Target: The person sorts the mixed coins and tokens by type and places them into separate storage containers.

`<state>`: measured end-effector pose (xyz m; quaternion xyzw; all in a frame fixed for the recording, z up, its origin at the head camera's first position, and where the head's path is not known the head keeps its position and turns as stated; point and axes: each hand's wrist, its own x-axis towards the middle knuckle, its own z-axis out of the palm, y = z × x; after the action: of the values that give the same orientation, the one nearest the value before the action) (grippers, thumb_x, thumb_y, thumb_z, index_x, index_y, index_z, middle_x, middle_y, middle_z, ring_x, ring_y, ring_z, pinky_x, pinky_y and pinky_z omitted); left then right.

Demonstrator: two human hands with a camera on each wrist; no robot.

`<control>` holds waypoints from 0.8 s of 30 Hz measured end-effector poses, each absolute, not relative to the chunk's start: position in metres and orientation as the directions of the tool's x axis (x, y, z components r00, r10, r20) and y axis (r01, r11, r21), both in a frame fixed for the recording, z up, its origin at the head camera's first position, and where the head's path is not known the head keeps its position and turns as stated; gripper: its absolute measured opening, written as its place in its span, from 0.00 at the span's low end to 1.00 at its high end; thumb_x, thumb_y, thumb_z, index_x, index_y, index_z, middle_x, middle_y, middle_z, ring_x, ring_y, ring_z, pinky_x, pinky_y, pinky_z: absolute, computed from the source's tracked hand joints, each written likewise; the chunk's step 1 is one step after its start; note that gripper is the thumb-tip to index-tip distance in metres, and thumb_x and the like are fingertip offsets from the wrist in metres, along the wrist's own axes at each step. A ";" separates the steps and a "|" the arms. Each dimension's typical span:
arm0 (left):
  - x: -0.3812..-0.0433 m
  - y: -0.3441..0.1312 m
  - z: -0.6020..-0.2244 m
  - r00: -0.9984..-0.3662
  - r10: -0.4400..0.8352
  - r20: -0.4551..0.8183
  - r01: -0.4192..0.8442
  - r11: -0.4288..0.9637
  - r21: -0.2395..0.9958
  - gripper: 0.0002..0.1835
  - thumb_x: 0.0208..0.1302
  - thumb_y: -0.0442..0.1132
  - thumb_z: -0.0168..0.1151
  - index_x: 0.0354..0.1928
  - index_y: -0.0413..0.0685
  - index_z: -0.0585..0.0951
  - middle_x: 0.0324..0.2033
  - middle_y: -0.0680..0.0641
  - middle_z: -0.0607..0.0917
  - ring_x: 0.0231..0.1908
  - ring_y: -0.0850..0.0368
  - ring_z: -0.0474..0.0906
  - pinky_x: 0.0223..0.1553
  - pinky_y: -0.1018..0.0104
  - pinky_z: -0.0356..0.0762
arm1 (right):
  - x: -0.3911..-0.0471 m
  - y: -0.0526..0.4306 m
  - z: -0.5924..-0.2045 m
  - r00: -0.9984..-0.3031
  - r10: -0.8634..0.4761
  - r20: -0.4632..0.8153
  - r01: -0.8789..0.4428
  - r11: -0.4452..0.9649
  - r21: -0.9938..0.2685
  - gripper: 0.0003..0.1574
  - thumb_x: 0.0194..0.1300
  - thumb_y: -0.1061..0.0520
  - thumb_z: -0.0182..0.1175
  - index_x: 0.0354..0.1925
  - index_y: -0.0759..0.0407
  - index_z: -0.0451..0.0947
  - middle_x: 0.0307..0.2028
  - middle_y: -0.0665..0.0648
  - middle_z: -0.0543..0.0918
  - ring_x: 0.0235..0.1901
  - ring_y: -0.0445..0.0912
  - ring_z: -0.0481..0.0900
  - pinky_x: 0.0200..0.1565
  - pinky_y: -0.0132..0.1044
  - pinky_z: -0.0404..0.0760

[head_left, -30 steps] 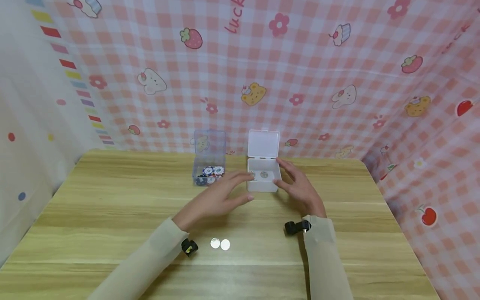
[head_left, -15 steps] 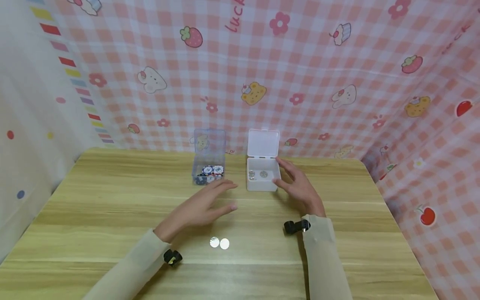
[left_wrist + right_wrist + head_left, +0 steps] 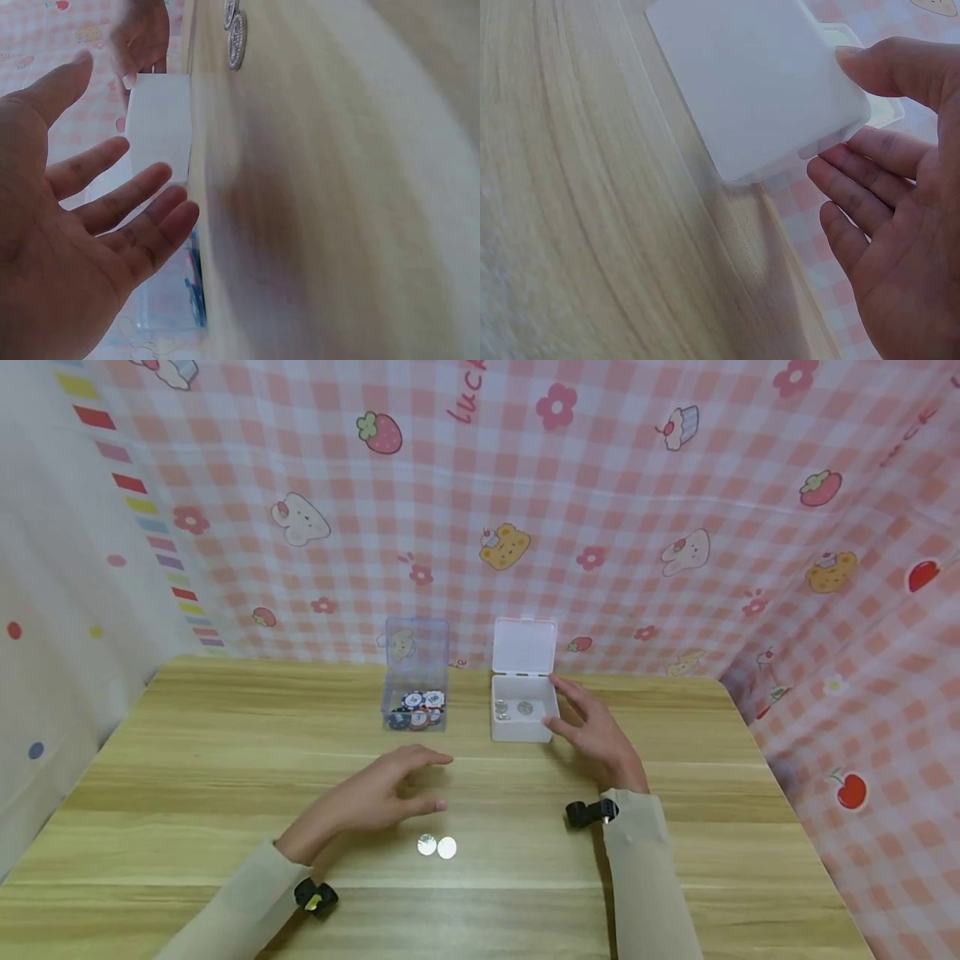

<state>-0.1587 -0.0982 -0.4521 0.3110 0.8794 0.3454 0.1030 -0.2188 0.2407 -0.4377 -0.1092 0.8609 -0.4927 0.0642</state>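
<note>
My right hand (image 3: 592,731) holds the right side of a lidded white box (image 3: 522,732), its thumb at the front rim and its index finger toward the back corner. Inside lie several silver coins (image 3: 525,707); the lid stands up. In the right wrist view the thumb (image 3: 874,64) lies at the edge of the box (image 3: 757,90), with the other fingers beside its side wall. My left hand (image 3: 367,793) hovers with nothing in it, thumb and fingers spread apart. Just in front of it, two silver coins (image 3: 447,847) lie side by side on the table.
Left of the white box stands a clear bluish box (image 3: 388,714) with its lid up, holding several poker chips (image 3: 417,703). Both boxes are near the back edge of the wooden table (image 3: 712,860). A checked cloth (image 3: 465,485) hangs behind.
My left hand has drawn back from over the white box, moving left and toward me, above the two loose coins. The right hand has stayed at the white box.
</note>
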 end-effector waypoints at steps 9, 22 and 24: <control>-0.152 -0.114 -0.460 -0.756 0.654 -0.026 0.445 0.542 0.713 0.30 0.49 0.56 0.70 0.55 0.57 0.78 0.49 0.58 0.80 0.50 0.60 0.74 0.54 0.59 0.74 | -0.219 0.238 -0.436 -0.966 -0.260 0.005 -0.134 0.481 -0.866 0.42 0.63 0.56 0.61 0.71 0.52 0.55 0.70 0.57 0.59 0.71 0.56 0.52 0.70 0.55 0.53; -0.145 -0.108 -0.465 -0.756 0.654 -0.037 0.423 0.530 0.735 0.18 0.41 0.46 0.77 0.38 0.58 0.84 0.31 0.51 0.78 0.36 0.55 0.68 0.37 0.69 0.69 | -0.217 0.238 -0.434 -0.968 -0.252 -0.001 -0.128 0.497 -0.858 0.42 0.63 0.56 0.61 0.71 0.52 0.55 0.70 0.57 0.59 0.71 0.56 0.52 0.70 0.55 0.53; -0.144 -0.106 -0.465 -0.765 0.643 -0.034 0.426 0.544 0.723 0.17 0.39 0.45 0.78 0.35 0.58 0.84 0.31 0.52 0.78 0.36 0.55 0.68 0.38 0.69 0.68 | -0.217 0.238 -0.435 -0.967 -0.253 -0.004 -0.126 0.498 -0.858 0.42 0.63 0.56 0.61 0.71 0.52 0.55 0.70 0.57 0.59 0.71 0.56 0.52 0.70 0.55 0.53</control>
<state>-0.1441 -0.1059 -0.4652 0.3085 0.8660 0.3642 0.1494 -0.2175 0.2380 -0.4347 -0.1099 0.8629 -0.4890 0.0648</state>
